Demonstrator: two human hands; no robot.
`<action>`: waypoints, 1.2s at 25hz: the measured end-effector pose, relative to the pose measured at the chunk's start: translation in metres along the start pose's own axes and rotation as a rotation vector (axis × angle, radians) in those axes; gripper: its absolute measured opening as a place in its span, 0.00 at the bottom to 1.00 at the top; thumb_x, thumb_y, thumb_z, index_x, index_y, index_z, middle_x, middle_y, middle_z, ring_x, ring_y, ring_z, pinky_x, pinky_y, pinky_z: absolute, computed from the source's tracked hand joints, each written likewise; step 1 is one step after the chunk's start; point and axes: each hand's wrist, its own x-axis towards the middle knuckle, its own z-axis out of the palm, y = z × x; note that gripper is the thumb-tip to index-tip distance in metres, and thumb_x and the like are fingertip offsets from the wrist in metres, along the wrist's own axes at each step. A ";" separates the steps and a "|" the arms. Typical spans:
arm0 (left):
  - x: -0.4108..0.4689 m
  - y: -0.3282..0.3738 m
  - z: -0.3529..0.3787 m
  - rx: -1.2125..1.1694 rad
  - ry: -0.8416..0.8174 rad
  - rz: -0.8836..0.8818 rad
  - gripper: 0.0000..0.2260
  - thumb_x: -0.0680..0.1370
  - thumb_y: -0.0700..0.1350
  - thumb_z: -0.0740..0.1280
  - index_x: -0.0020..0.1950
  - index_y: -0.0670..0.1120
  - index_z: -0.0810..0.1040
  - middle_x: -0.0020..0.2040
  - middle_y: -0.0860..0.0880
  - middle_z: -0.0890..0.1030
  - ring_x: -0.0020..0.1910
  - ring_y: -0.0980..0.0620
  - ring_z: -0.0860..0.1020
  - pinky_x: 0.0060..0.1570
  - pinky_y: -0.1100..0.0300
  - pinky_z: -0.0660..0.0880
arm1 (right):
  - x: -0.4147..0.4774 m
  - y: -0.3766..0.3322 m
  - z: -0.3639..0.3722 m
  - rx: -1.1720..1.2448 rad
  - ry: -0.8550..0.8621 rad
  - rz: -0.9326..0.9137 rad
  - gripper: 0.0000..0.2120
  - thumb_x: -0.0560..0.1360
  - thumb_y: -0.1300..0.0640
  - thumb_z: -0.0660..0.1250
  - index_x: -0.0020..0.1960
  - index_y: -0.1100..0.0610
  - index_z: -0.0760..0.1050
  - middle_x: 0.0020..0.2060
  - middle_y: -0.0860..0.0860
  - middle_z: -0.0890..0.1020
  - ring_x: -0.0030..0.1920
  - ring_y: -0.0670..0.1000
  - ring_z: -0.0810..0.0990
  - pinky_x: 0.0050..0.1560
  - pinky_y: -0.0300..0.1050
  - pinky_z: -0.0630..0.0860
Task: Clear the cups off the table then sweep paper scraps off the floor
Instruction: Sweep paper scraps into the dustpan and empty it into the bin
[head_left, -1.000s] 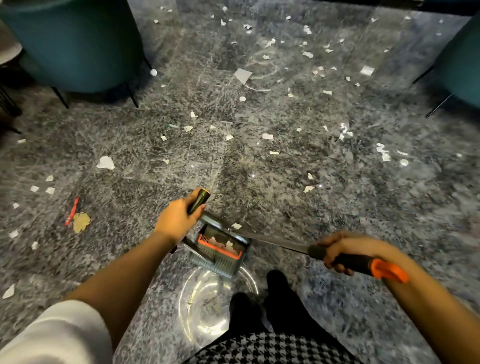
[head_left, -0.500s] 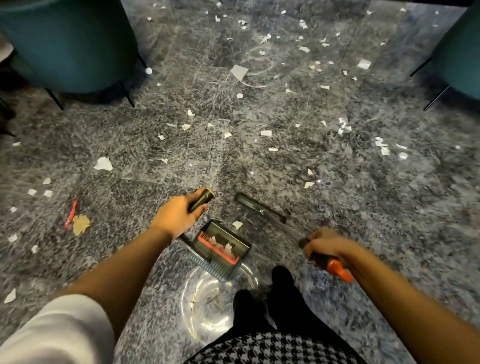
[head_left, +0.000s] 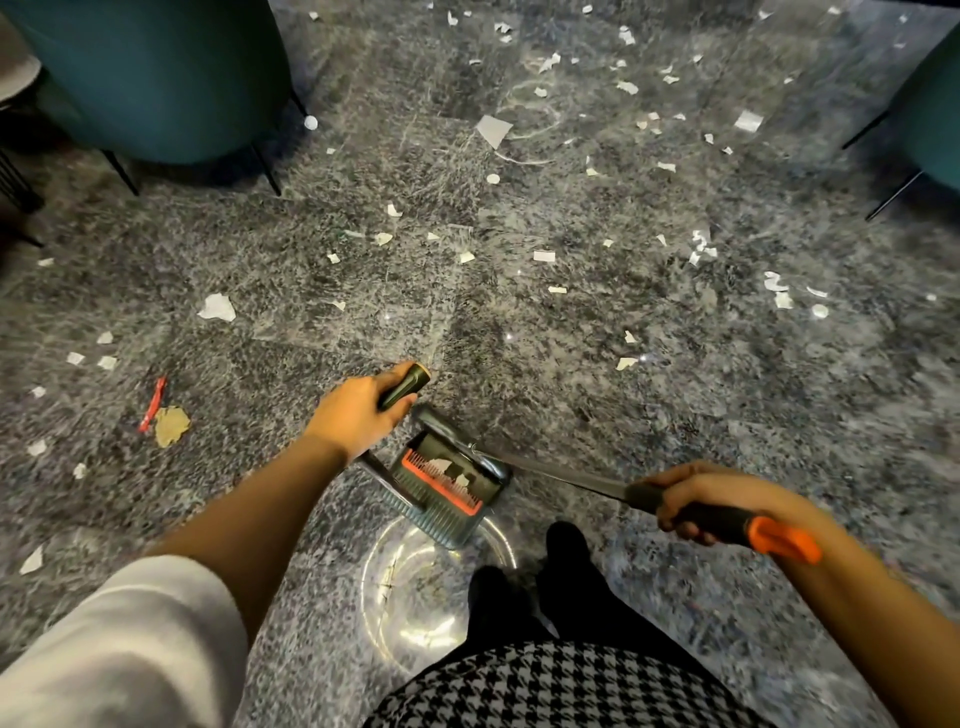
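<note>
Scraps of torn white paper, feather-light, best swept not pinched, litter the speckled grey stone floor; left hand grips the dark long-handled dustpan, right hand the black orange-tipped broom handle.

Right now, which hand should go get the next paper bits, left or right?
Right, probably. The right hand grips the broom, whose head sits at the dustpan; the left hand holds the dustpan by its handle.
</note>
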 end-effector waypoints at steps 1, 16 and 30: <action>-0.001 -0.001 0.000 -0.002 -0.004 0.001 0.23 0.79 0.52 0.63 0.73 0.53 0.65 0.45 0.48 0.81 0.31 0.53 0.79 0.30 0.62 0.75 | -0.004 0.000 -0.006 0.028 -0.005 0.001 0.18 0.75 0.74 0.55 0.62 0.63 0.70 0.28 0.58 0.73 0.18 0.47 0.71 0.16 0.34 0.67; 0.111 0.129 0.011 0.018 -0.065 0.226 0.24 0.80 0.52 0.62 0.75 0.57 0.59 0.44 0.47 0.81 0.32 0.52 0.77 0.27 0.62 0.73 | -0.010 -0.018 -0.141 0.425 0.254 -0.033 0.23 0.78 0.69 0.53 0.72 0.70 0.58 0.30 0.57 0.69 0.15 0.45 0.70 0.14 0.31 0.65; 0.356 0.315 0.048 0.066 -0.172 0.353 0.22 0.78 0.54 0.64 0.72 0.58 0.67 0.47 0.52 0.81 0.36 0.59 0.78 0.33 0.67 0.72 | 0.065 -0.103 -0.354 0.232 0.592 -0.003 0.05 0.71 0.67 0.66 0.36 0.66 0.74 0.29 0.59 0.76 0.26 0.55 0.74 0.29 0.43 0.71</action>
